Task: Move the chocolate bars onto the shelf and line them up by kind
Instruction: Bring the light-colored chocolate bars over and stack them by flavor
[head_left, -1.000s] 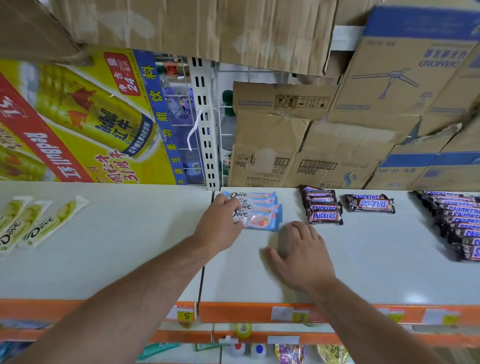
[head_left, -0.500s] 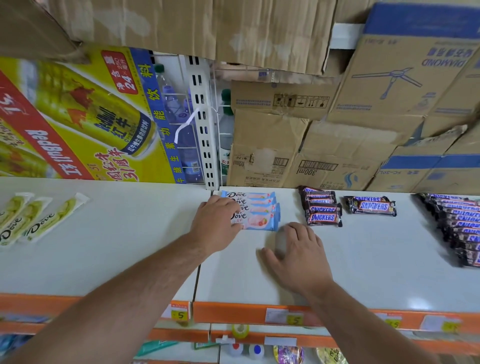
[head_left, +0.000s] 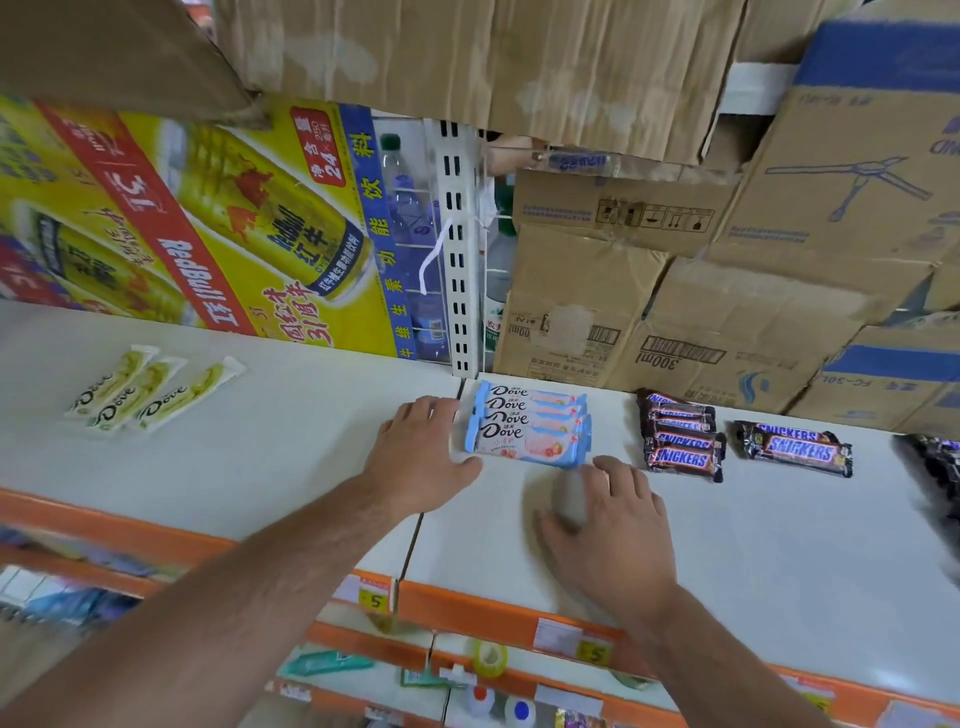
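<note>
Several pink-and-blue Dove bars (head_left: 530, 423) lie in a tight overlapping row on the white shelf (head_left: 753, 545). My left hand (head_left: 421, 454) lies flat at their left ends, fingers straight and touching the wrappers. My right hand (head_left: 608, 525) rests palm down on the shelf just in front of the row's right end, holding nothing. Right of them sit a row of Snickers bars (head_left: 680, 436) and a separate pair of Snickers (head_left: 795, 449). Three green Dove bars (head_left: 150, 389) lie at the far left. More dark bars (head_left: 935, 467) show at the right edge.
Cardboard boxes (head_left: 675, 312) are stacked behind the shelf, and a yellow Red Bull poster (head_left: 208, 234) stands at the back left beside a white slotted upright (head_left: 457, 260). Orange price rails (head_left: 493, 608) edge the shelf front, with lower shelves of small goods underneath.
My left hand has slid a little to the left end of the pink Dove row. My right hand has barely moved. The view shifted slightly.
</note>
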